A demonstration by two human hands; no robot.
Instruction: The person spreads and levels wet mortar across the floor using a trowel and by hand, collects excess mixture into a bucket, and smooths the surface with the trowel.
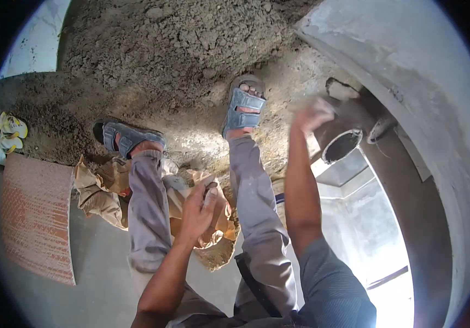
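My left hand is closed, thumb against fingers, around a small grey lump whose kind I cannot make out. It hangs above torn brown paper sacking between my legs. My right hand is smeared by motion, so its fingers and anything in them are unclear. Close to it on the right is a dark grey round-mouthed vessel or pipe, its opening facing me. A second, smaller round opening lies beside that.
Loose grey-brown soil or mortar mix covers the ground beyond my sandalled feet. A curved reddish-brown sheet and yellow-white shoes are at left. A pale plastered wall slants along the right, with a broken chunk beside it.
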